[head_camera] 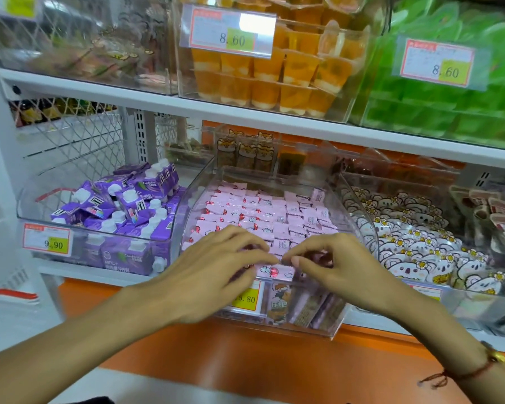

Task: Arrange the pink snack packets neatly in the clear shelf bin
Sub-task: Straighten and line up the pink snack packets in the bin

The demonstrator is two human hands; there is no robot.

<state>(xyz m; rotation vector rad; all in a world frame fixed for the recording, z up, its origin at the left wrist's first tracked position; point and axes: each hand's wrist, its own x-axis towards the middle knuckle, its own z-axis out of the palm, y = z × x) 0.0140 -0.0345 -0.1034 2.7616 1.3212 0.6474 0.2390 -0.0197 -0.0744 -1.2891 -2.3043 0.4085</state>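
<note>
At the front lip of the clear shelf bin (204,182), both hands are working one pink snack packet (276,271). Left hand (213,275) has fingers curled over the packet's left end; right hand (336,263) pinches the right end between thumb and forefinger. Packet lies flat, long axis left-right, parallel to the bin's front wall, directly between the two hands, equally near both. Remaining pink snack packets (263,211) sit in rows behind it, running back toward the rear wall; left rows look tidier than the right ones, where a few stand on edge.

Judgement: next move is a short push away from the body to seat this packet in the front row. Room is tight: front wall just below, curved side walls either side, purple cartons (123,205) beyond the left wall. Open space is upward only.
</note>
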